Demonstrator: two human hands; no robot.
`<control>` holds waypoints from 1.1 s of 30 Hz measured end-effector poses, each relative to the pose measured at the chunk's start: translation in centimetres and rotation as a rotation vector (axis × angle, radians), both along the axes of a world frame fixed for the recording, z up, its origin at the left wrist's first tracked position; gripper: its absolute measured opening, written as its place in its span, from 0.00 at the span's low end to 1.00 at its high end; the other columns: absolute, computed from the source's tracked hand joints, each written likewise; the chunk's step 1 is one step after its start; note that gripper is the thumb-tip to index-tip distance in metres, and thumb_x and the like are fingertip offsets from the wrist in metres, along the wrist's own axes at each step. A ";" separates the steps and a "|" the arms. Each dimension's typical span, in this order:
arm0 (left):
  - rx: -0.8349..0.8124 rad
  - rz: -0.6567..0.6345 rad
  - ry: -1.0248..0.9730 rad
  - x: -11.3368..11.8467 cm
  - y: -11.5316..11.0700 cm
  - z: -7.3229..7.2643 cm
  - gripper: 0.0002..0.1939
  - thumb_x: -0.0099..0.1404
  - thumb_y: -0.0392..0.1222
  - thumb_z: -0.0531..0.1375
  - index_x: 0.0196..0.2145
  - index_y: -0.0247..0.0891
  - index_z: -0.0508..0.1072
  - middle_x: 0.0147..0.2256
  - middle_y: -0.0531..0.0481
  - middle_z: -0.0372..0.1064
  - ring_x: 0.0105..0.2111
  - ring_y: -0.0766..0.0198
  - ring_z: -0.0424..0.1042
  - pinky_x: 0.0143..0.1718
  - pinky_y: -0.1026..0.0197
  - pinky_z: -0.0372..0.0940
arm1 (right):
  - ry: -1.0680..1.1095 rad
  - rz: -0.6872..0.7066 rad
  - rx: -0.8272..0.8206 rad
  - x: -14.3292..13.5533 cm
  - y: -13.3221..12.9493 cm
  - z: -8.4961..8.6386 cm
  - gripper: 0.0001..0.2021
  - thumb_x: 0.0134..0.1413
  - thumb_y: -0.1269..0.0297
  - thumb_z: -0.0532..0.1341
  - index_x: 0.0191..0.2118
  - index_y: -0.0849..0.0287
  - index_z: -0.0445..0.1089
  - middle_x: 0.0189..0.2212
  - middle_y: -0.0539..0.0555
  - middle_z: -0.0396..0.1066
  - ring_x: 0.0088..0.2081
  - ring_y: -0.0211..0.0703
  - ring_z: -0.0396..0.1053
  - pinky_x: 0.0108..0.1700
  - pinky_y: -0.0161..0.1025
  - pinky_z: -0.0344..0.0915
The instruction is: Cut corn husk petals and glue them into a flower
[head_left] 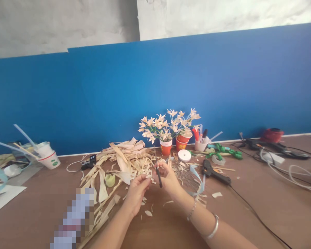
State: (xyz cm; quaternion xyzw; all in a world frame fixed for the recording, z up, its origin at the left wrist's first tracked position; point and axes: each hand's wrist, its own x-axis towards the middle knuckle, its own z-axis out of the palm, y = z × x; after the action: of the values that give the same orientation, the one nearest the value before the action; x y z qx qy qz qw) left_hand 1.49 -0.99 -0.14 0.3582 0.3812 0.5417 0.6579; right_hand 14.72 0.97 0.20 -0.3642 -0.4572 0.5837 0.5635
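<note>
My left hand [138,192] is closed in a pinch on a small pale piece of corn husk [149,176], mostly covered by the fingertips. In my right hand [168,178] is a slim tool [158,174] with a dark handle and a thin metal end pointing up and away; I cannot tell its exact kind. The two hands are close together, above the table's front middle. Just beyond them lies a heap of dried corn husks [123,159]. Cut husk scraps [148,213] lie on the table below the hands.
Pale husk flowers [159,122] stand in red paper cups [166,148] at the back. A black glue gun [216,173] with its cord lies right of my hands, near a white spool [184,155]. White cables [295,176] spread at far right. A white cup [50,159] stands left.
</note>
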 end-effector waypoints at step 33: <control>0.013 0.105 -0.171 -0.8 0.5 0.5 0.12 0.46 0.40 0.69 0.26 0.34 0.71 0.26 0.51 0.72 0.26 0.67 0.68 0.31 0.64 0.63 | -0.203 0.444 0.054 -0.1 -1.0 -1.1 0.25 0.39 0.47 0.67 0.36 0.60 0.61 0.21 0.43 0.59 0.19 0.28 0.55 0.21 0.29 0.57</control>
State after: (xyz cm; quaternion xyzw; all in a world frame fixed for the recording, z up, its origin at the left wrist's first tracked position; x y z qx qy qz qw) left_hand 0.68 -0.47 0.41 0.2945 0.3385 0.6066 0.6563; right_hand 14.66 -0.01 -0.93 -0.2961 -0.5958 0.6413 0.3821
